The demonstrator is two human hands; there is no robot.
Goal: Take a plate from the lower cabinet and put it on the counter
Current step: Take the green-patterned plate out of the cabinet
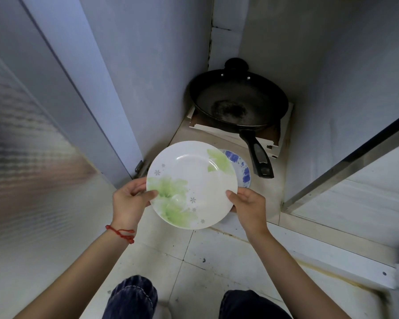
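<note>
Both hands grip white plate w/ green flowers point(191, 184) by its rim, held in air at cabinet opening: left hand point(130, 199) on left edge, right hand point(249, 204) on right edge. Blue-patterned plate point(241, 169) below on cabinet floor point(270, 192), black pan point(238, 101) behind.

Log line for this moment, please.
stage: plate lifted | left hand: on plate | right hand: on plate | left inside: blue plate, pan | counter: not in view
</note>
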